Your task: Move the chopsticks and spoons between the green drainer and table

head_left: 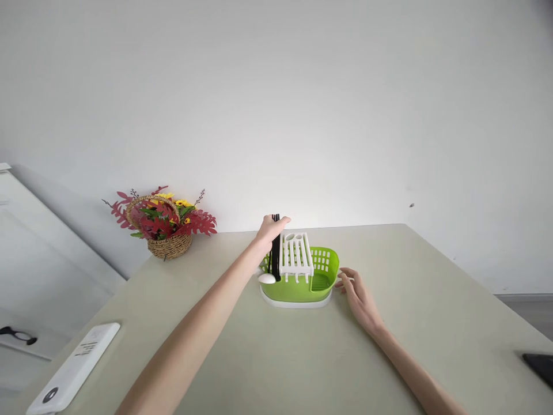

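A green plastic drainer basket [294,293] with slotted walls stands on a white base tray [298,305] in the middle of the table. Across its left part sits a white slatted rack [296,256] with round holes and small hooks. My left hand [270,229] is closed around the tops of black chopsticks [276,256], which stand upright at the rack's left side. Below them, a white spoon-like bowl [266,278] sticks out at the basket's front left. At the right end, my right hand [355,294] has its curled fingers on the basket's side, by a small white tab.
A wicker basket [170,246] of red and yellow artificial flowers stands at the back left. Near the left edge lies a long white device [74,369]. A dark object [540,369] lies at the right edge, and a white cabinet [47,276] stands left of the table.
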`<state>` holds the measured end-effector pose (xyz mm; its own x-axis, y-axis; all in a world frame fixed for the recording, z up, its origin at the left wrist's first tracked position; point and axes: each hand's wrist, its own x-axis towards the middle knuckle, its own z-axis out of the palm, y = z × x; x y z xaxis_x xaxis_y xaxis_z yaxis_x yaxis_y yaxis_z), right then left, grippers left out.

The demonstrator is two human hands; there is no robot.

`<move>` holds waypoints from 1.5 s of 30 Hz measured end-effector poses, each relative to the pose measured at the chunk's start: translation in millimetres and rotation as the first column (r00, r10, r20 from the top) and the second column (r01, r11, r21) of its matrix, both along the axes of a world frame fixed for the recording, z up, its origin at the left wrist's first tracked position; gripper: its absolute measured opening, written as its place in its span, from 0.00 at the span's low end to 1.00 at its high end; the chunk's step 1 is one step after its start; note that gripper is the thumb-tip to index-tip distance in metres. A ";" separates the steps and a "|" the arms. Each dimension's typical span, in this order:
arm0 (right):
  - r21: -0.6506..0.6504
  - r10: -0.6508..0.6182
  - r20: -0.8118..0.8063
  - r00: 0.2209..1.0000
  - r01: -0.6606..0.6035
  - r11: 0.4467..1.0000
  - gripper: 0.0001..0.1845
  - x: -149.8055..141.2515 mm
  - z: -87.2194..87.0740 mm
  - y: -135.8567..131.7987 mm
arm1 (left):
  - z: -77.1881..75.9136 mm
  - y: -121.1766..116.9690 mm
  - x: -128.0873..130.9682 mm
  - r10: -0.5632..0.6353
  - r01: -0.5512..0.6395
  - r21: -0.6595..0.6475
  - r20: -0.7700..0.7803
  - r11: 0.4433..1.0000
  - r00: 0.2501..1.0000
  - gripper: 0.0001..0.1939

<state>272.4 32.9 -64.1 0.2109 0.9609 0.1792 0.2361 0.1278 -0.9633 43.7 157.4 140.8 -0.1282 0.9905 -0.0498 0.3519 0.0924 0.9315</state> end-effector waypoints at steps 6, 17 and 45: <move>-0.003 -0.003 0.025 1.000 0.003 1.000 0.31 -0.1 1.4 0.4 | -2.0 -0.7 -4.0 -0.072 0.072 -0.006 -0.064 0.997 0.995 0.14; -0.027 -0.019 0.073 0.997 0.021 0.999 0.30 -0.4 4.6 -0.2 | -11.4 7.9 -10.3 -0.242 0.241 -0.017 -0.074 0.970 0.968 0.20; 0.002 -0.016 0.091 0.996 0.016 1.000 0.26 -0.8 5.2 -2.1 | 62.1 -38.0 -18.7 -0.498 0.465 0.338 0.013 0.818 0.867 0.36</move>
<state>271.5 30.8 -58.9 0.2088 0.9574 0.1994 0.3252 0.1244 -0.9374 25.0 119.4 202.9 0.3584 0.8886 0.2862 0.1813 -0.3670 0.9124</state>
